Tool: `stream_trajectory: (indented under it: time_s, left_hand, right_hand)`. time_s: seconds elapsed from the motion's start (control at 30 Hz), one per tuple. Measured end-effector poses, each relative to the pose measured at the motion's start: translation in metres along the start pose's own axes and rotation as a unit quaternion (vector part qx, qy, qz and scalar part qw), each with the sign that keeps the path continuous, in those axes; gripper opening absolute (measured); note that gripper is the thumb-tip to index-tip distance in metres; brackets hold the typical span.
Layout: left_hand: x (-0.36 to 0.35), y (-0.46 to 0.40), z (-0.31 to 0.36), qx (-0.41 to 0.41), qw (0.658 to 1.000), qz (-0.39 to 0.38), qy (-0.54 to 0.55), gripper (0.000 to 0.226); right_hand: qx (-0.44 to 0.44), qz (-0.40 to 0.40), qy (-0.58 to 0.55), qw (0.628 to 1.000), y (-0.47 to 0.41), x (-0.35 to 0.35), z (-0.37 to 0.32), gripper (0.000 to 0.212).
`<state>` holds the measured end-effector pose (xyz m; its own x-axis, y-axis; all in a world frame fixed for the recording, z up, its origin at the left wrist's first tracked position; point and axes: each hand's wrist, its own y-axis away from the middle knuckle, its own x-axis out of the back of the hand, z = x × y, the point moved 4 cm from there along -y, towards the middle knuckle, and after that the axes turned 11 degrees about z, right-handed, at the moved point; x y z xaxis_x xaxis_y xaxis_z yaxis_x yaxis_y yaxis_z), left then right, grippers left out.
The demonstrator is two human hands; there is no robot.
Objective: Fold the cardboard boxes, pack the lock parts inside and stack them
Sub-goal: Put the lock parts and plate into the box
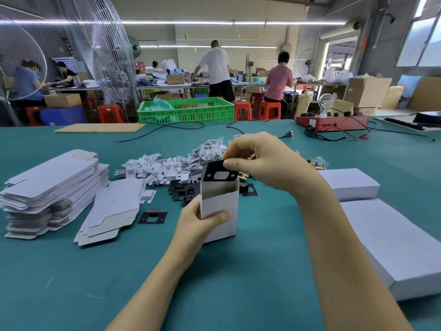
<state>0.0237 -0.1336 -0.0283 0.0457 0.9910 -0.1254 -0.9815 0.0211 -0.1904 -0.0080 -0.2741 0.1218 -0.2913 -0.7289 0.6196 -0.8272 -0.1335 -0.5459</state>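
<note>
A small white cardboard box (222, 206) stands upright and open-topped on the green table, and my left hand (200, 223) grips its lower front. My right hand (257, 161) pinches a black lock plate (214, 174) at the box's open top, half inside it. More black plates (183, 189) lie behind the box, and one black plate (152, 216) lies to its left. Flat unfolded boxes (50, 187) are stacked at the left. Folded white boxes (391, 240) lie in rows at the right.
White cardboard inserts (152, 168) and bagged small parts (207, 149) are heaped behind the box, with brass parts (315, 163) beside my right wrist. Black cables (181, 126), a red tester (331, 121) and a cardboard sheet (100, 127) lie at the table's far edge.
</note>
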Motion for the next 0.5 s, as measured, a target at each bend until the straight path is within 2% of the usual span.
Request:
stream_trajectory:
  time_s: [0.2, 0.5]
  left_hand:
    - [-0.002, 0.000, 0.000, 0.007, 1.000, 0.004, -0.007, 0.045]
    - [-0.003, 0.003, 0.004, 0.003, 1.000, 0.003, 0.006, 0.037]
  right_hand:
    - [0.012, -0.010, 0.077, 0.997, 0.000, -0.006, 0.000, 0.006]
    - [0.025, -0.059, 0.104, 0.992, 0.000, -0.025, -0.004, 0.009]
